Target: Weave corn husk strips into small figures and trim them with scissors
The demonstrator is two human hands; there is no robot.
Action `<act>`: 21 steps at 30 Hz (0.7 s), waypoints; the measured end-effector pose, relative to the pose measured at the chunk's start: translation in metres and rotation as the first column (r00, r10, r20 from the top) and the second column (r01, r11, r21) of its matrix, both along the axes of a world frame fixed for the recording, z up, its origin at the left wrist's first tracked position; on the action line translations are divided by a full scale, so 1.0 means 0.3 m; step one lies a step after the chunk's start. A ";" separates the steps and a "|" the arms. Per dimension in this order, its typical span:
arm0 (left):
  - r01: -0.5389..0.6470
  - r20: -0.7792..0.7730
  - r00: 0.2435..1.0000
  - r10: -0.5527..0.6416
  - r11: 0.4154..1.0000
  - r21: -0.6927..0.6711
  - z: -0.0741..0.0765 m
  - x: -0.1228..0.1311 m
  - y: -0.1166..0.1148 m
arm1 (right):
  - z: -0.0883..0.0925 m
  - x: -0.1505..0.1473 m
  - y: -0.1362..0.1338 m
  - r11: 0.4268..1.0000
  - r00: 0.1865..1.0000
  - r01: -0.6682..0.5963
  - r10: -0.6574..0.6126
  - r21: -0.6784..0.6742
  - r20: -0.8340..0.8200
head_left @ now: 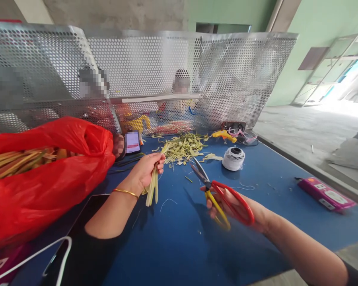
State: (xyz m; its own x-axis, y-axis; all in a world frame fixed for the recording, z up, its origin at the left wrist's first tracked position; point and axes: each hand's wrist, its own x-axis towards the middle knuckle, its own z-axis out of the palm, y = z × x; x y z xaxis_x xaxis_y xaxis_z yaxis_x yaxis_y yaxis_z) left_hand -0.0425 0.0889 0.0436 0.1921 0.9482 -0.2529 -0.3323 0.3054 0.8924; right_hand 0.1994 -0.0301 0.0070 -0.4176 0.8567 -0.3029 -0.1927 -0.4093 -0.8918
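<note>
My left hand (147, 169) is closed around a small bundle of pale yellow-green leaf strips (152, 186), held upright over the blue table (179, 238). My right hand (226, 204) grips scissors (219, 194) with one red and one yellow handle. Their blades are open and point up-left toward the strips, a short gap away. A pile of cut leaf scraps (183, 147) lies just beyond both hands.
A red plastic bag (47, 174) holding more strips fills the left. A white thread spool (233, 158), a phone (133, 142), a yellow glue gun (223, 136) and a pink box (325, 193) sit on the table. A perforated metal screen (167, 75) stands behind, with people beyond it.
</note>
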 end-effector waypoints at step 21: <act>0.042 -0.126 0.992 -0.026 0.991 0.128 0.015 -0.019 -0.008 | 0.004 -0.041 0.094 0.907 0.267 -0.276 -0.246 0.318 0.932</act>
State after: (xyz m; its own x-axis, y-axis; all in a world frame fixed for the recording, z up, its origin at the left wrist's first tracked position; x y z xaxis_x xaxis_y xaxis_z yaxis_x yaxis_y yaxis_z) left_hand -0.0483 0.0865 0.0482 0.1999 0.9680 -0.1514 -0.2084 0.1930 0.9588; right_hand 0.1870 -0.0020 0.0083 -0.0681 0.9832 -0.1692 0.8847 -0.0189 -0.4658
